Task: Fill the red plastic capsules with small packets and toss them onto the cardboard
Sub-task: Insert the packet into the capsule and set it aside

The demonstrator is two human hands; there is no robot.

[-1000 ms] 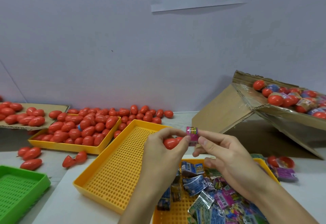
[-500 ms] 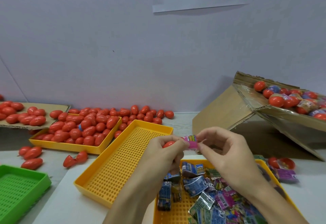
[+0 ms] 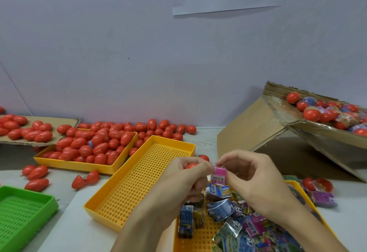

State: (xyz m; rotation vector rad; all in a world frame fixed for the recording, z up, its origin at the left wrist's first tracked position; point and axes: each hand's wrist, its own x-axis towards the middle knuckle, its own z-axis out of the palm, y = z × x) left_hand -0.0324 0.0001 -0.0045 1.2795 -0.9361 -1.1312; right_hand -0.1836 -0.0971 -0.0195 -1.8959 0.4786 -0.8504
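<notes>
A small red plastic capsule (image 3: 191, 166) is gripped in the curled fingers of the left hand (image 3: 183, 180), only its top being seen. A small pink foil packet (image 3: 218, 176) is pinched between thumb and fingertips of the right hand (image 3: 252, 178), just beside the capsule. Both hands are held above the near yellow perforated plastic tray of mixed packets (image 3: 200, 236). An empty yellow perforated tray (image 3: 139, 180) lies to the left, its rim close to the left wrist. Filled capsules are piled on the flat cardboard sheet (image 3: 67, 121) at far left. Bare table (image 3: 65, 230) is seen beyond the left forearm.
</notes>
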